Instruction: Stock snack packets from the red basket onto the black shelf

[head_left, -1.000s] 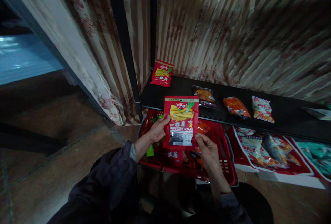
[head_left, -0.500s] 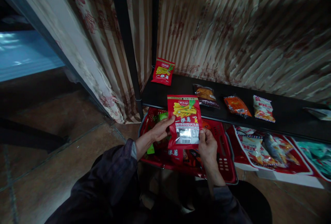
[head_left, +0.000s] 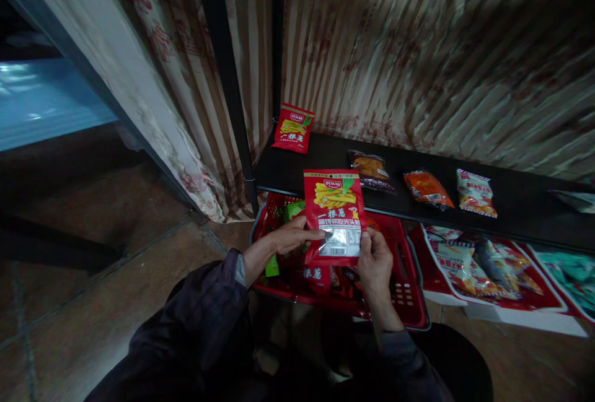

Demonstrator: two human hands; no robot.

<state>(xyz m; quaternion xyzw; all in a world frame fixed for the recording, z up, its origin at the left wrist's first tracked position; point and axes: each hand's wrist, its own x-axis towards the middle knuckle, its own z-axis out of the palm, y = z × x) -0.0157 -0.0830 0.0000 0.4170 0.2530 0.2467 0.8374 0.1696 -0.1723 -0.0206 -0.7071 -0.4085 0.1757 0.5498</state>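
Note:
Between my two hands is a red snack bag (head_left: 333, 202) with yellow sticks and a green onion printed on it, held upright above a red shopping basket (head_left: 409, 278). My left hand (head_left: 292, 236) grips its left edge, the thumb lying across the front near the silver window. At the lower right edge, my right hand (head_left: 375, 258) pinches the bag between thumb and fingers. Below it in the basket lie another red bag (head_left: 316, 278), a green packet (head_left: 272, 266) and darker packets, partly hidden by my hands and the held bag.
On the black shelf (head_left: 325, 154) stand a similar red bag (head_left: 294, 129), a brown bread packet (head_left: 370, 170), an orange packet (head_left: 426, 189) and a white-and-red packet (head_left: 476, 192). Red bins of snacks (head_left: 493, 272) sit at lower right. A black post (head_left: 227, 67) and curtains border the shelf.
My left thumb has slid inward and down across the bag's front, toward the silver window. The bag has shifted very slightly right; my right hand keeps its hold.

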